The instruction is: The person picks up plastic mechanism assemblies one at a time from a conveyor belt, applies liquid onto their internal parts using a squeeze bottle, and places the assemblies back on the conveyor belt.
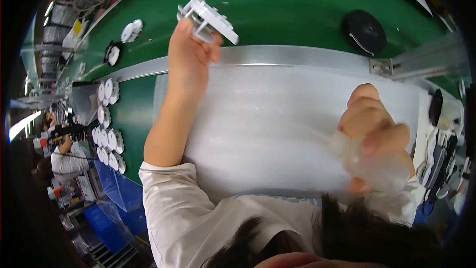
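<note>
My left hand (191, 54) is raised over the metal rail (277, 55), its fingers closed round a white plastic part (210, 19) that is tilted above the green surface (282, 10). On the right, my right hand (372, 124) is blurred, with its fingers curled round a translucent, whitish piece (382, 166) whose shape is smeared by motion. Below and between both hands lies a white sheet (263, 119).
A round black part (364, 32) lies beyond the rail. Several white round parts (113, 140) stand at the left, near blue bins (106, 226). Dark items (436, 106) line the right edge. A co-worker (69, 161) is at far left.
</note>
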Demonstrator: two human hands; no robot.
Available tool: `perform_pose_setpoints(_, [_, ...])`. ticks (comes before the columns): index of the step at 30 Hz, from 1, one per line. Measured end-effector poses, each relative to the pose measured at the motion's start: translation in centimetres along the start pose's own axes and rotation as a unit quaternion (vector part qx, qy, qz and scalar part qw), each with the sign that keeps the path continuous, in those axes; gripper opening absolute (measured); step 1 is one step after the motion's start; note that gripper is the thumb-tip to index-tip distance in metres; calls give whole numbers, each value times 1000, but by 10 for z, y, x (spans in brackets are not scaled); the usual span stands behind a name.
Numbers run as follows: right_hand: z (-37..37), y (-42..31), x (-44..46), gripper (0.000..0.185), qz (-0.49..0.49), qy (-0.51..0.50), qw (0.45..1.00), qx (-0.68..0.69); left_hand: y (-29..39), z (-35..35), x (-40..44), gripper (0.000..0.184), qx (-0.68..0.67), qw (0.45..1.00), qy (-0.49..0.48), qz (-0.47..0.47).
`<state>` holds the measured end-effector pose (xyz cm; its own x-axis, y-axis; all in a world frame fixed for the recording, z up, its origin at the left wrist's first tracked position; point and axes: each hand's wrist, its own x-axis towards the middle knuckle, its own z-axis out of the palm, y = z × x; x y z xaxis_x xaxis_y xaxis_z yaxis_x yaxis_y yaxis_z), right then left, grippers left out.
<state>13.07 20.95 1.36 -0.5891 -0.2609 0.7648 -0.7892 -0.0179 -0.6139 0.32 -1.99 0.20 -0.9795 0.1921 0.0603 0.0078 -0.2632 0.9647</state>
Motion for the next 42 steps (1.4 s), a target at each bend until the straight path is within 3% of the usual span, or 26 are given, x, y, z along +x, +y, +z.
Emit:
perform_pose_setpoints(1, [3, 7, -3, 41, 26, 69, 994, 81, -1, -18, 15, 51, 136, 990, 26, 39])
perform_pose_setpoints(3, [6, 21, -10, 46, 40, 83, 989, 115, -3, -32, 42, 60, 399, 908, 104, 69])
perform_pose_setpoints(5, [13, 32, -19, 47, 239, 225, 928, 177, -8, -36, 62, 69, 613, 778, 110, 82])
perform_pose_setpoints(6, [13, 38, -20, 47, 234, 216, 931, 179, -7, -33, 68, 69, 611, 777, 121, 85])
perform_pose_setpoints(8, [8, 48, -19, 44, 319, 219, 912, 135, -4, -20, 80, 74, 712, 700, 47, -13])
perform_pose_setpoints(9, [6, 52, -18, 44, 313, 210, 916, 135, -4, -17, 84, 79, 736, 676, 21, -39])
perform_pose_setpoints(12, [2, 55, -20, 49, 320, 256, 892, 190, -2, -15, 90, 79, 739, 669, 4, -80])
perform_pose_setpoints(14, [0, 56, -20, 49, 316, 271, 889, 189, 2, -27, 96, 70, 709, 704, 50, 14])
perform_pose_setpoints(17, [3, 54, -20, 44, 306, 240, 914, 116, 9, -86, 126, 59, 690, 715, 100, 50])
perform_pose_setpoints(18, [3, 54, -21, 44, 306, 241, 913, 118, 11, -117, 140, 53, 687, 719, 77, 71])
perform_pose_setpoints(20, [4, 56, -24, 46, 294, 197, 929, 108, 22, -164, 149, 55, 668, 738, 65, 62])
perform_pose_setpoints(22, [6, 54, -22, 45, 288, 210, 928, 109, 24, -212, 156, 58, 601, 782, 156, 59])
perform_pose_setpoints(23, [7, 53, -21, 45, 285, 221, 926, 110, 26, -222, 153, 58, 603, 781, 153, 58])
perform_pose_setpoints(25, [7, 54, -20, 45, 287, 232, 923, 108, 29, -229, 143, 61, 546, 819, 165, -57])
perform_pose_setpoints(28, [5, 56, -19, 45, 293, 246, 919, 98, 40, -215, 130, 65, 509, 832, 175, -136])
perform_pose_setpoints(29, [5, 57, -19, 44, 297, 250, 917, 92, 45, -205, 123, 65, 510, 831, 174, -138])
perform_pose_setpoints(31, [5, 57, -20, 45, 299, 251, 915, 101, 53, -180, 113, 66, 442, 816, 210, -308])
perform_pose_setpoints(32, [5, 58, -21, 45, 299, 250, 914, 107, 55, -173, 112, 66, 443, 817, 209, -306])
perform_pose_setpoints(34, [4, 59, -23, 46, 299, 246, 915, 110, 57, -160, 111, 66, 551, 765, 164, -292])
perform_pose_setpoints(35, [4, 59, -23, 47, 302, 242, 915, 115, 56, -155, 108, 66, 550, 766, 165, -289])
perform_pose_setpoints(37, [4, 58, -22, 47, 300, 244, 915, 114, 48, -147, 101, 65, 560, 824, -68, -61])
perform_pose_setpoints(38, [5, 57, -22, 48, 299, 249, 914, 113, 43, -144, 103, 65, 561, 823, -66, -58])
perform_pose_setpoints(40, [7, 59, -21, 47, 293, 249, 915, 121, 40, -141, 109, 69, 671, 707, -224, -17])
perform_pose_setpoints(42, [6, 62, -22, 46, 296, 248, 914, 124, 37, -131, 110, 66, 705, 678, -206, -9])
